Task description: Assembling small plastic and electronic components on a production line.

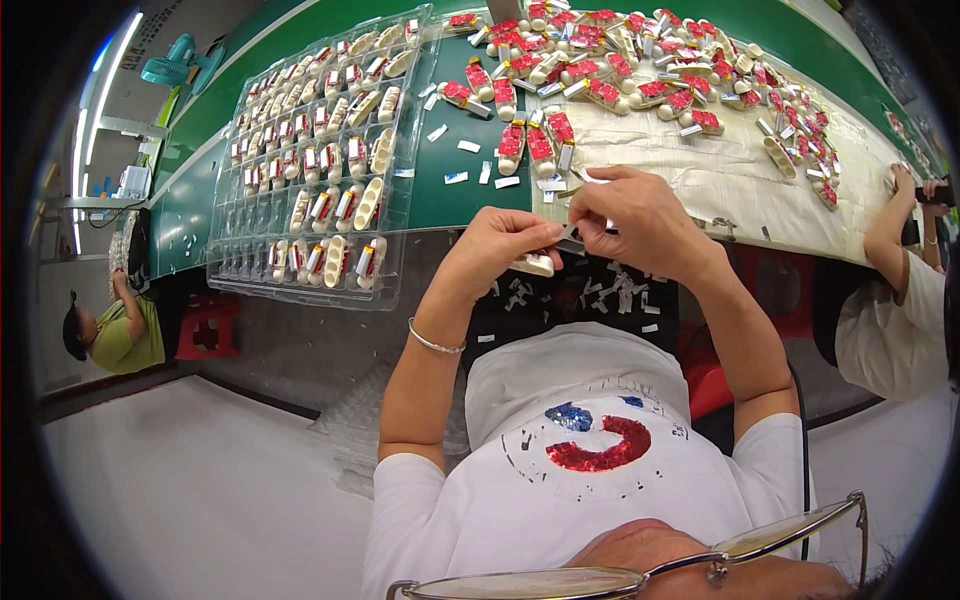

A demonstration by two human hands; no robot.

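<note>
My left hand (495,250) is closed around a small cream plastic part (533,264), held just off the near table edge. My right hand (640,218) is beside it, thumb and fingers pinched together near the part's upper end. A thin greyish sliver shows between the two hands; what the right fingertips hold is too small to tell. Beyond my hands, similar cream parts with red wrapping and silver-white pieces (540,150) lie on the table. Small white paper strips (468,146) are scattered there, and more strips (625,292) lie on my dark lap.
At the left a clear plastic tray (232,262) holds rows of cream parts and overhangs the near table edge. A large loose heap of red-wrapped parts (690,80) covers the back right. People sit at far left (135,330) and far right (900,310). Red stools (210,325) stand below.
</note>
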